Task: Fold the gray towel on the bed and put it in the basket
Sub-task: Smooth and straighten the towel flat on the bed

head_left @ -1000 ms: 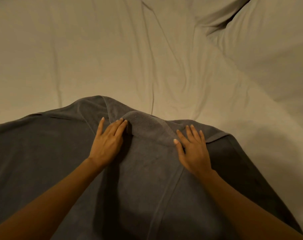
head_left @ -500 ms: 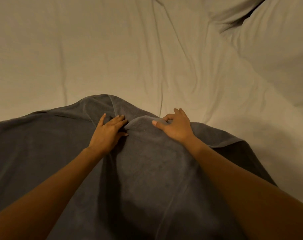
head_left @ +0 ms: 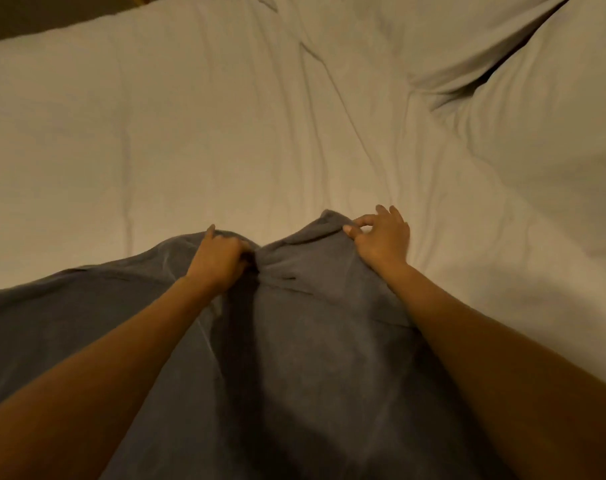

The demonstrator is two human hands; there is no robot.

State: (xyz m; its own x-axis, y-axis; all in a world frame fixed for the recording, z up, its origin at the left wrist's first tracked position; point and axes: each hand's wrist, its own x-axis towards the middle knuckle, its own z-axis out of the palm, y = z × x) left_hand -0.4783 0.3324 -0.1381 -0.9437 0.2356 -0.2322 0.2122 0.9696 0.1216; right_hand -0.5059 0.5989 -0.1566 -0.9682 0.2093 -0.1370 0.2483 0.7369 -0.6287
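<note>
Fingers [head_left: 240,249] of the left hand [head_left: 218,259] are curled shut around a bunch of the gray towel [head_left: 312,341] at its far edge; the right hand [head_left: 381,240] pinches the same edge between thumb and forefinger, remaining fingers loosely spread above the cloth. The towel lies on the bed [head_left: 190,133], its near portion draped toward the camera and its far edge raised into two peaks at the grips. No basket is in view.

Procedure, as a judgement: separate the hands along the edge until the cloth between them is taut. Keep both grips level. Then carry the edge over to meet the opposite edge, aligning corners before pressing flat. A slack middle is likely to produce a skewed fold.

Compared with one second earlier: both hands then lay flat and open on the towel. The right hand has since moved farther up the bed, and both have closed on the edge.
</note>
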